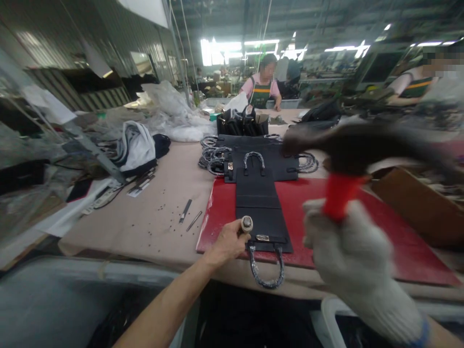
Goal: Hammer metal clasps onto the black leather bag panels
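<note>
My bare left hand (228, 240) grips an upright punch (247, 224); its pale, wrapped head with a metal centre faces me and its lower end is hidden. It stands over the near part of a black bag panel (258, 193), beside a small metal plate (262, 238). A plastic-wrapped handle (267, 284) on that panel hangs over the table edge, and another handle (254, 155) lies at the far end. My gloved right hand (350, 256) is closed round the red grip of a claw hammer (339, 193), raised to the right and blurred by motion.
A red board (300, 208) lies under the panel. More black panels (279, 164) with wrapped handles are stacked behind. On the left of the table are a flat chisel-like tool (185, 211), a thin metal rod (195, 221) and small dark bits. A co-worker (263, 87) stands across the table.
</note>
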`<action>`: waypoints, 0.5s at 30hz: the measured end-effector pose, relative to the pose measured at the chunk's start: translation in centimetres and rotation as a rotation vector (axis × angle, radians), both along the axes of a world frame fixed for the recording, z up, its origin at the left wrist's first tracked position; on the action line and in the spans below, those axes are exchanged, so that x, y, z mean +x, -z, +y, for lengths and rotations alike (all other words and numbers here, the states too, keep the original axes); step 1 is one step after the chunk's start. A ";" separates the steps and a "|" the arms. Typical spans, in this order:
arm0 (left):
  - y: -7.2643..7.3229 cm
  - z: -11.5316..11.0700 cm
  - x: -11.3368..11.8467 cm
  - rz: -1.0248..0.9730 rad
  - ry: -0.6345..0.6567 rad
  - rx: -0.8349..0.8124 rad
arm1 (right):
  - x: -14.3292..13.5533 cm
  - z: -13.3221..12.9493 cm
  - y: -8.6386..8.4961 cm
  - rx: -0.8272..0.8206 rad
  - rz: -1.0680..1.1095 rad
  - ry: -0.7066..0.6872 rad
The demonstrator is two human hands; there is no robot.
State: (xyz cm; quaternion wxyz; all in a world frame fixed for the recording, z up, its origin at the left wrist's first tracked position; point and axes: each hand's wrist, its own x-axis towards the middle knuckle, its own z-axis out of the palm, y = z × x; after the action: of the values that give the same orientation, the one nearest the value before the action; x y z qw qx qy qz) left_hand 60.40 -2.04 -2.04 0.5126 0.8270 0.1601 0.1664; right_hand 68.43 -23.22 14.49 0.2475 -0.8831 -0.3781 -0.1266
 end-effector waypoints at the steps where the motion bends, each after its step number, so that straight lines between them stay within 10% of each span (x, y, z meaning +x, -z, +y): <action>1: 0.0 0.0 0.1 0.006 -0.003 0.010 | -0.1 -0.1 0.8 -0.110 0.026 -0.033; 6: 0.2 0.0 -0.1 0.011 0.004 0.002 | 2.5 -2.5 5.0 -0.292 0.256 -0.137; 12: 0.8 0.4 -0.5 0.005 -0.002 -0.048 | 8.6 -6.7 10.2 -0.487 0.227 0.347; 15: 0.8 0.5 -0.5 0.023 0.014 0.021 | 9.6 -7.6 12.6 -0.501 0.166 0.376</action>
State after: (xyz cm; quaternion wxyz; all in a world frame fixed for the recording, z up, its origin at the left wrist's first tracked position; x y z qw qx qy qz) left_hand 59.88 -1.54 -2.88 0.5034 0.8352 0.1584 0.1547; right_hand 78.00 -30.84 1.90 0.0246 -0.9782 -0.2064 -0.0005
